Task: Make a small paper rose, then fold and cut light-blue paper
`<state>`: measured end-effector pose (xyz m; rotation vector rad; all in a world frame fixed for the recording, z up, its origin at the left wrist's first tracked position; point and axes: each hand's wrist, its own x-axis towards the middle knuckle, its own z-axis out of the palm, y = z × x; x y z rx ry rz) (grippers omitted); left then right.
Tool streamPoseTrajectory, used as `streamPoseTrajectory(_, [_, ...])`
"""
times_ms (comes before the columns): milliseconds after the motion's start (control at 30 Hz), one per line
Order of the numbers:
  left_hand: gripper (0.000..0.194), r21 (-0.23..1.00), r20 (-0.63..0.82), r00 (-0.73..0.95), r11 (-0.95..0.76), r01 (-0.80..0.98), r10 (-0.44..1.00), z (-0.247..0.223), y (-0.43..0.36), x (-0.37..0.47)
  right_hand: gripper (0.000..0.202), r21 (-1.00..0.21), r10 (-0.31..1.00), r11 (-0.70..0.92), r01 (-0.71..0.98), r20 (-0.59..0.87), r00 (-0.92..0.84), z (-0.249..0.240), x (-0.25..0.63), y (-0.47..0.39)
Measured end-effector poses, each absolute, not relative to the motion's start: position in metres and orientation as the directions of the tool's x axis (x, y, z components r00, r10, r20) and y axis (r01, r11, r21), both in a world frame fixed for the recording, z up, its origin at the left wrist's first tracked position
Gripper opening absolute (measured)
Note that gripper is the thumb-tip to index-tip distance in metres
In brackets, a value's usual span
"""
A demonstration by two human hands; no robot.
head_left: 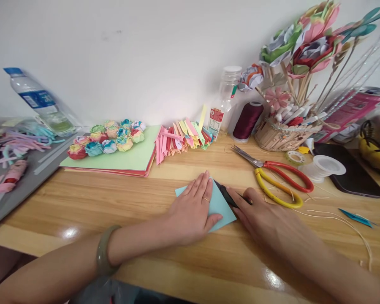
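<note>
My left hand (190, 207) lies flat on a light blue sheet of paper (223, 211), its fingers stretched out and the thumb apart. Part of the sheet is hidden beneath the palm. Along the right edge of the paper, my right hand (256, 211) is closed around a pair of black scissors (228, 196). The scissors point away from me, toward the paper's far corner, and my fingers cover much of their handles. Right of that hand rests a larger pair of scissors (277, 179) with one red and one yellow handle.
Paper flowers (109, 145) sit on stacked coloured sheets (139, 156), beside folded paper strips (180, 139). A water bottle (39, 101) stands at left. Against the wall are a clear bottle (224, 101), a maroon thread spool (247, 122) and a basket (285, 133). A phone (354, 173) lies right.
</note>
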<state>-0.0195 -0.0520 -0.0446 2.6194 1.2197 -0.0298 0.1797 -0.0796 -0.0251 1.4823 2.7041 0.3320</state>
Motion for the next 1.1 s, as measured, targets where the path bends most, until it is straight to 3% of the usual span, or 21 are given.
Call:
streamPoseTrajectory(167, [0.077, 0.209, -0.103, 0.655, -0.628, 0.750, 0.748, -0.046, -0.053, -0.021, 0.042, 0.322, 0.898, 0.383, 0.866, 0.091, -0.431, -0.025, 0.172, -0.056])
streamPoseTrajectory(367, [0.067, 0.209, -0.037, 0.667, -0.647, 0.733, 0.744, -0.048, -0.052, -0.024, 0.040, 0.257, 0.843, 0.421, 0.870, 0.243, -0.480, -0.017, 0.176, -0.048])
streamPoseTrajectory(467, [0.058, 0.227, -0.011, 0.659, -0.640, 0.735, 0.752, -0.049, -0.050, -0.025, 0.035, 0.052, 0.839, 0.468, 0.882, 0.289, -0.462, -0.016, 0.177, -0.064])
streamPoseTrajectory(567, [0.055, 0.255, -0.011, 0.642, -0.618, 0.743, 0.767, -0.049, -0.049, -0.025, 0.034, -0.311, 0.902, 0.430, 0.848, 0.178, -0.392, -0.014, 0.173, -0.082])
streamPoseTrajectory(667, [0.056, 0.273, -0.007, 0.624, -0.599, 0.753, 0.782, -0.046, -0.050, -0.025, 0.033, -0.663, 0.935, 0.297, 0.687, 0.058, -0.349, -0.010, 0.167, -0.090])
streamPoseTrajectory(733, [0.056, 0.273, 0.008, 0.611, -0.589, 0.760, 0.792, -0.045, -0.052, -0.024, 0.035, -0.819, 0.948, 0.157, 0.551, -0.031, -0.315, -0.009, 0.164, -0.088])
streamPoseTrajectory(867, [0.056, 0.291, 0.039, 0.599, -0.583, 0.759, 0.800, -0.045, -0.054, -0.025, 0.044, -0.874, 0.974, 0.005, 0.487, -0.106, -0.200, -0.021, 0.159, -0.077])
streamPoseTrajectory(1100, [0.054, 0.440, 0.262, 0.473, -0.540, 0.718, 0.841, -0.044, -0.056, -0.034, 0.044, -0.869, 0.990, 0.087, 0.487, 0.019, -0.143, -0.018, 0.160, -0.070])
